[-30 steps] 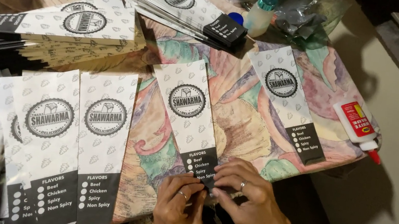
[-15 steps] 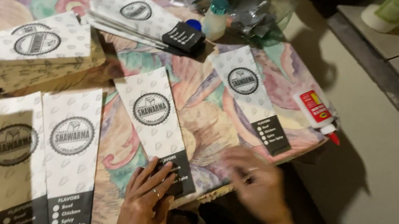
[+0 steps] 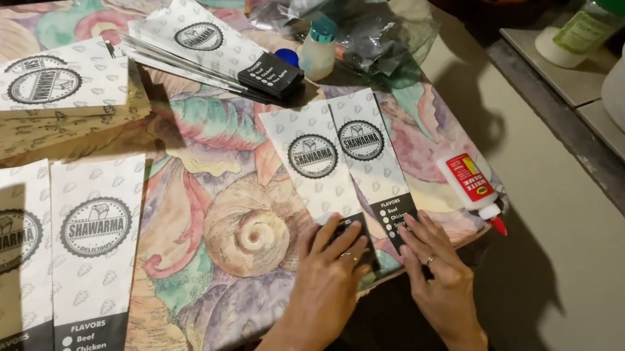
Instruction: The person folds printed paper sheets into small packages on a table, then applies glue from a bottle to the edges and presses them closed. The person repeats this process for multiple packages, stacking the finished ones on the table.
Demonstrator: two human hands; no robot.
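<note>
Left hand [image 3: 335, 257] flat, fingers spread, on white paper sleeve [image 3: 314, 164]; right hand [image 3: 433, 268] flat on neighbouring sleeve [image 3: 370, 151].

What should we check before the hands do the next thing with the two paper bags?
1. Left hand flat on the left bag: ok.
2. Right hand on the right bag: ok.
3. Bags side by side near the table edge: ok.
4. Glue bottle within reach, lying down: ok.
5. Glue cap closed: cannot tell.
6. Bag bottoms stuck down: cannot tell.
</note>
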